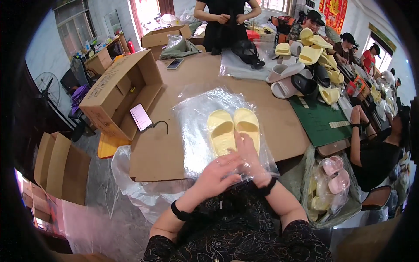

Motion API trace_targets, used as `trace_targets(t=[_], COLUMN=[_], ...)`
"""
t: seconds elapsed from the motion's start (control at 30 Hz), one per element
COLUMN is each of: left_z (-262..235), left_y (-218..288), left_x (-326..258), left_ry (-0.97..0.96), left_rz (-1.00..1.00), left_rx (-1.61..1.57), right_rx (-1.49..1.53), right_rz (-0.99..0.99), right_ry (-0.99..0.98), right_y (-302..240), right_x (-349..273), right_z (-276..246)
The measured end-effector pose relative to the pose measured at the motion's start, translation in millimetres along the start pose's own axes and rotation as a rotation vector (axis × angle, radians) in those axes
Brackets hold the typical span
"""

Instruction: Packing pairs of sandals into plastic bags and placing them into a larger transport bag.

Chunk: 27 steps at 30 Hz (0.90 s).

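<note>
Yellow slippers (233, 129), a pair, lie side by side inside a clear plastic bag (196, 126) near the middle of the near edge of the tabletop (279, 126).
Left hand (218, 172): flat, fingers spread, pressing the bag's near end down on the tabletop edge. Not gripping anything.
Right hand (248, 156): crossed over, palm down on the bag beside the heel of the right-side slipper, fingers extended; pressing, not closed around anything.
Step in hand, by my reading: flattening or folding the bag's open end with the pair already inside. Next move likely calls for keeping the slippers square while the loose film is smoothed and tucked; the film is slick and wrinkled, so it may slide.
Around: open cardboard box (120, 94) on its side at the left edge, phone (140, 116) with cable beside it, heap of loose slippers (305, 70) toward the far right corner, green mat (321, 120) along the right edge. Other people at the far and right sides.
</note>
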<state>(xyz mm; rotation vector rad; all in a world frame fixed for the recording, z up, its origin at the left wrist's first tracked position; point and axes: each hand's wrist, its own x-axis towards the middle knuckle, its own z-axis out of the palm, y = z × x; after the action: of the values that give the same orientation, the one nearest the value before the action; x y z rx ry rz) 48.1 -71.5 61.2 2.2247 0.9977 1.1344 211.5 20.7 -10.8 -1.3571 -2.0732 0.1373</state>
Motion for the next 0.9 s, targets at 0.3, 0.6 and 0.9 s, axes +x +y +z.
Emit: trace_targets(t=[0.3, 0.6, 0.9], left_z=[-24, -5, -7], left_y=[-89, -117, -97], left_x=[-28, -45, -22], left_ry=[0.174, 0.095, 0.016], left_rz=[-0.387, -0.325, -0.447], left_rx=[0.388, 0.459, 0.454], right_rx=[0.978, 0.006, -0.001], right_rz=[-0.185, 0.157, 0.226], right_ry=[-0.974, -0.223, 0.031], right_y=[-37, 14, 39], right_x=[-28, 62, 84], right_z=[-191, -36, 31])
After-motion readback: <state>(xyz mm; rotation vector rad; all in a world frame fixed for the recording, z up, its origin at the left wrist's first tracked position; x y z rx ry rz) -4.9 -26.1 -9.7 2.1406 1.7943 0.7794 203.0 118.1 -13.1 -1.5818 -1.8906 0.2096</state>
